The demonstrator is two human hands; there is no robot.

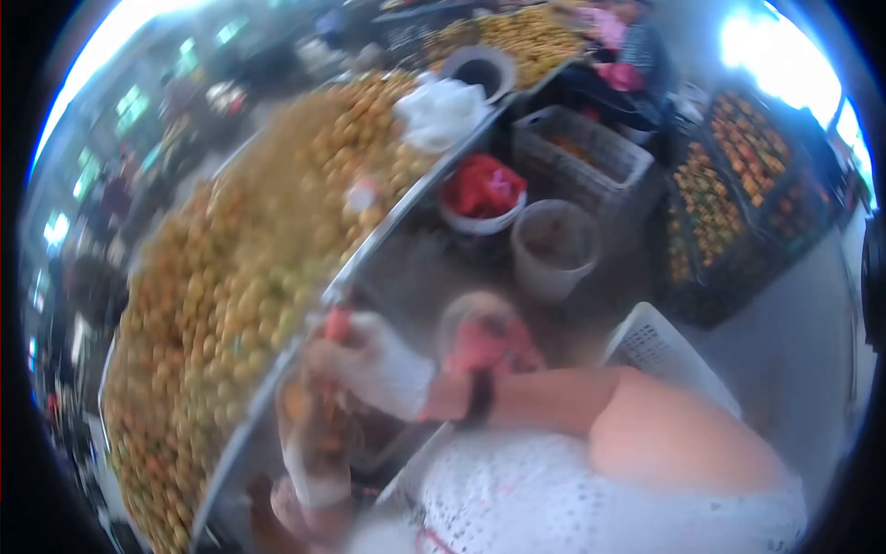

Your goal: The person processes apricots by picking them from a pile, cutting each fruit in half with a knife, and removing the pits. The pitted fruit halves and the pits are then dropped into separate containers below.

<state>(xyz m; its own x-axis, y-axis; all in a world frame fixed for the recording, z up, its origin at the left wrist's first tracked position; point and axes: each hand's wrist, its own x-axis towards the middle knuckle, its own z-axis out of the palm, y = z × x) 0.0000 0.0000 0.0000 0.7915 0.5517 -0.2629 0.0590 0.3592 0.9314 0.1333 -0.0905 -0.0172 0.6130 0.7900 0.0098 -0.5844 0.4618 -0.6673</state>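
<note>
My right hand (374, 363), in a whitish glove with a dark band at the wrist, is closed around a tool with a red handle (337, 323). Just below it in the view, my left hand (318, 454), also partly gloved in white, is closed around a blurred orange fruit (296, 403). Both hands are close together beside the metal edge (242, 429) of a long bin of small yellow-orange fruit (198, 323). Motion blur hides the fingertips and the tool's working end.
A white bag (441, 111) lies on the fruit. Beyond the edge stand a bucket with red cloth (482, 189), a pale bucket (554, 249), a grey crate (581, 148) and fruit-filled crates (706, 198). A white basket (674, 355) is at right; a person in pink (609, 32) is farther back.
</note>
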